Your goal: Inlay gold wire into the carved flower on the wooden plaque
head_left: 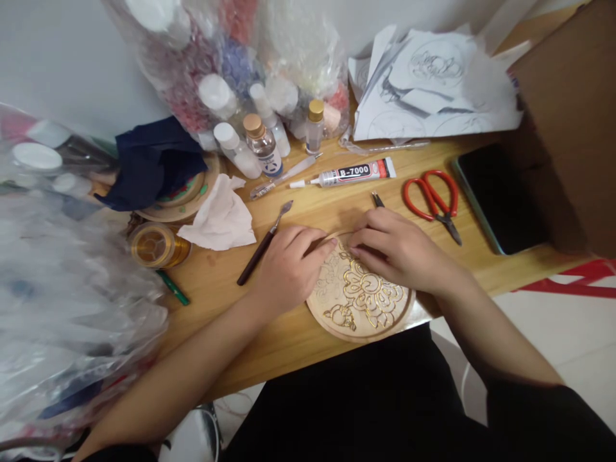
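Observation:
A round wooden board [337, 327] lies at the table's front edge, with a flower pattern of gold wire [369, 282] on its face and faint drawn lines at its left. My left hand [293, 266] rests on the board's upper left rim, fingers curled, thumb over the edge. Across from it, my right hand [397, 247] bends over the upper right of the board, its fingertips pressed together close to the surface. What they pinch is hidden. Just beyond my right hand shows the tip of a dark-handled tool [378, 199]. A small palette knife [265, 244] lies left of my left hand.
Behind the board lie a B-7000 glue tube [356, 172], red-handled pliers [433, 202] and small bottles [262, 144]. A phone [495, 199] and cardboard box [572, 128] stand right. Leftward are a crumpled tissue [221, 215], a gold wire spool [156, 246] and plastic bags [72, 289].

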`<state>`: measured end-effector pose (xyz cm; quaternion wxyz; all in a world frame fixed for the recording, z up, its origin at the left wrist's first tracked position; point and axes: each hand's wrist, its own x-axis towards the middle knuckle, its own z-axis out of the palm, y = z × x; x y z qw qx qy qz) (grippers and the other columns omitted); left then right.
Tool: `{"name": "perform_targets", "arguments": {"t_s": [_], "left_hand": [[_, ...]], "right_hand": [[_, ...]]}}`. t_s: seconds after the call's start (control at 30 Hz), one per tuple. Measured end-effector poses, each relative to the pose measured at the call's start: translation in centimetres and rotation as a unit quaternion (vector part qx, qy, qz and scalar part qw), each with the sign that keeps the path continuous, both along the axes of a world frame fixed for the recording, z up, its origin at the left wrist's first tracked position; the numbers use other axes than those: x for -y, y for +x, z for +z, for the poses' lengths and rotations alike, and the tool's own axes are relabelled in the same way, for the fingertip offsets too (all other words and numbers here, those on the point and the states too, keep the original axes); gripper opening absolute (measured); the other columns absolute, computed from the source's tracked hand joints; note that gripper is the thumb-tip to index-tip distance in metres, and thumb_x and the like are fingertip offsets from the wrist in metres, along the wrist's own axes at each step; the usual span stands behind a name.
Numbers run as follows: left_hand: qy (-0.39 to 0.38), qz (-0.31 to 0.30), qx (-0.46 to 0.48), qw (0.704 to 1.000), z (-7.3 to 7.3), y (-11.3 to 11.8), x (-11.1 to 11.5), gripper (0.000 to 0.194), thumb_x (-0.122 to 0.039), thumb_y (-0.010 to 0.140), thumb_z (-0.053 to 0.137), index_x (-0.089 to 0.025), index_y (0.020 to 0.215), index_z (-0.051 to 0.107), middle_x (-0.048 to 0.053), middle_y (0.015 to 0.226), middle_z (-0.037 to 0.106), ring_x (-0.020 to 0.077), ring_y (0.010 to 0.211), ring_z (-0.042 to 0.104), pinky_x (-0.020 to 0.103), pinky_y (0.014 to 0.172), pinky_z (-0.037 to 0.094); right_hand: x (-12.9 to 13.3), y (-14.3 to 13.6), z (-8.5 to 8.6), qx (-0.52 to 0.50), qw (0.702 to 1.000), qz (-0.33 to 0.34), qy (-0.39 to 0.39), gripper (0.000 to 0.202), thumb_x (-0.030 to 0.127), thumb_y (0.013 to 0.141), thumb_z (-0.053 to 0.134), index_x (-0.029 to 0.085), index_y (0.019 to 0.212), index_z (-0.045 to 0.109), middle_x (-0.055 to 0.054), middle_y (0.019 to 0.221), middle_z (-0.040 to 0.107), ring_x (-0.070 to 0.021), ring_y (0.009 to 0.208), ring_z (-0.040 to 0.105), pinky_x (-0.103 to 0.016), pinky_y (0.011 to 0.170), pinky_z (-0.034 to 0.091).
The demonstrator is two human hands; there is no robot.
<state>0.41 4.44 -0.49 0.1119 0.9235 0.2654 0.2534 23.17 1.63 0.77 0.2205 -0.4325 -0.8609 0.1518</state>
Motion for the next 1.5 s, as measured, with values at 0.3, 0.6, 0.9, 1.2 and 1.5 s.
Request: {"name": "perform_targets", "arguments": {"t_s": [0.3,0.6,0.9,1.2,1.5], "left_hand": [[-0.013,-0.01,0.007,1.0,0.08,-0.15,0.14,0.029,-0.011,0.088,0.049,-0.014,0.111,0.067,0.01,0.111,0.07,0.024,0.101,0.061,0.042,0.084,0.05],[-0.01,-0.025,-0.002,1.0,0.0,-0.21,0.12,0.032,-0.011,0.087,0.05,-0.014,0.113,0.068,0.011,0.12,0.069,0.0261,0.107,0.061,0.044,0.087,0.051],[-0.012,-0.031,0.006,0.999,-0.03,-0.21,0.18,0.03,-0.012,0.086,0.051,-0.016,0.11,0.069,0.011,0.123,0.068,0.0264,0.11,0.06,0.045,0.088,0.051],[0.002,-0.036,-0.003,0.999,-0.12,-0.07,0.18,0.031,-0.011,0.086,0.05,-0.014,0.111,0.069,0.013,0.124,0.067,0.0278,0.112,0.059,0.046,0.089,0.051],[-0.007,-0.033,-0.016,0.999,-0.13,-0.1,0.17,0.031,-0.012,0.087,0.05,-0.015,0.112,0.069,0.013,0.127,0.065,0.0279,0.113,0.058,0.046,0.089,0.051]], "right_hand": [[-0.09,-0.06,0.02,-0.003,1.0,0.004,-0.007,0.022,0.024,0.096,0.048,0.015,0.085,0.065,-0.006,0.079,0.053,-0.0176,0.074,0.048,-0.031,0.067,0.039],[-0.13,-0.16,-0.09,-0.007,1.0,-0.003,-0.008,0.022,0.025,0.095,0.05,0.014,0.083,0.065,-0.006,0.078,0.052,-0.0176,0.074,0.048,-0.031,0.067,0.04],[-0.16,-0.24,-0.04,-0.005,1.0,-0.01,-0.028,0.023,0.026,0.096,0.048,0.016,0.082,0.063,-0.006,0.078,0.051,-0.0183,0.074,0.047,-0.032,0.066,0.038],[-0.2,-0.38,-0.16,-0.005,1.0,-0.013,-0.014,0.024,0.025,0.095,0.048,0.014,0.081,0.064,-0.006,0.078,0.053,-0.0183,0.074,0.048,-0.032,0.066,0.039],[-0.15,-0.39,-0.08,-0.006,1.0,-0.018,-0.007,0.023,0.025,0.095,0.05,0.014,0.081,0.065,-0.006,0.077,0.052,-0.0175,0.073,0.048,-0.031,0.065,0.039]]}}
